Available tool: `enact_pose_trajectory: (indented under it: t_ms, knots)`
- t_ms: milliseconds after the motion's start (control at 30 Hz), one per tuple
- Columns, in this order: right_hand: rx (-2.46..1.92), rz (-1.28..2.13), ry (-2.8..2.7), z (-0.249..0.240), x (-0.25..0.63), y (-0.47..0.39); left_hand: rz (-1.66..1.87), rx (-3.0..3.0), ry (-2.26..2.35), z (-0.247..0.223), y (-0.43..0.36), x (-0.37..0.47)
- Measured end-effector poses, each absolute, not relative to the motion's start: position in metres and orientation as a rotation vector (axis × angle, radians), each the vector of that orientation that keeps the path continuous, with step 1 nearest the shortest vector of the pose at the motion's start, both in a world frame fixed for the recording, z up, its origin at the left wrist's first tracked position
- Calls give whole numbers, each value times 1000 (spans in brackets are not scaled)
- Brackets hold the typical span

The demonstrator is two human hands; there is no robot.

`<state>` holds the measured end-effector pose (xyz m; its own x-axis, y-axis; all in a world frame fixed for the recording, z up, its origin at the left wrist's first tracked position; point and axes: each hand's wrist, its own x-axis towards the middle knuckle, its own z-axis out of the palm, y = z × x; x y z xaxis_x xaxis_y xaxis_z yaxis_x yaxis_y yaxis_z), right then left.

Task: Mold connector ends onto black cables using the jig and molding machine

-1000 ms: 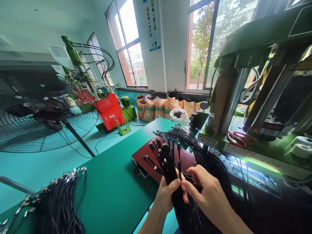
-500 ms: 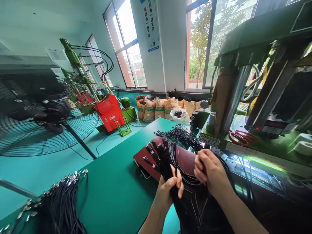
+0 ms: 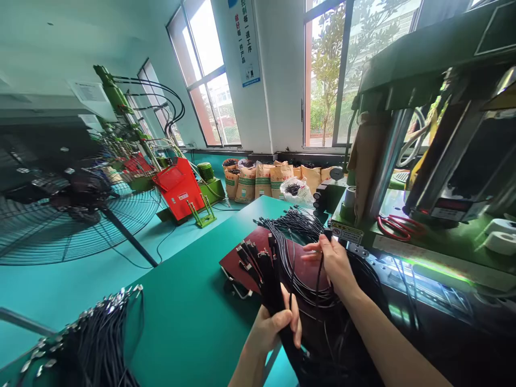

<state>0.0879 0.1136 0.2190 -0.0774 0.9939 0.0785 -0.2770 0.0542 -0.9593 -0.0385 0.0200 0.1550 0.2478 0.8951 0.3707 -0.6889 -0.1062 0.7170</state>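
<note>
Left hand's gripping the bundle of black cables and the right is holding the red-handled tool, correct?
Not quite: in the head view the right hand holds a black cable, while the red-handled tool lies on the green machine. The left hand does grip the bundle of black cables.

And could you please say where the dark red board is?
The board lies just right of centre in the head view, beyond the left hand, partly under black cables.

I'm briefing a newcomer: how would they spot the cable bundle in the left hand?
Find the green table, then the dark red board at its right. Before it, the left hand grips the black cable bundle; unlike the cables lying on the board, its connectors rise above that hand.
</note>
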Motion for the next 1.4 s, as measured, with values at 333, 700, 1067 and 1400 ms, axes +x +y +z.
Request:
enact_pose_trajectory:
  t_ms: [333,700,1067,1400]
  knots:
    - [-606,1658,-1170,255,74,112,1537,776,576,153,8,-42]
    - [-815,1189,-1873,218,58,73,1648,510,653,154,-10,-33]
    - [-603,432,-2366,206,8,60,1782,101,842,147,-28,-29]
    - [-527,693,-2681,211,-3,68,1606,267,641,130,-30,-39]
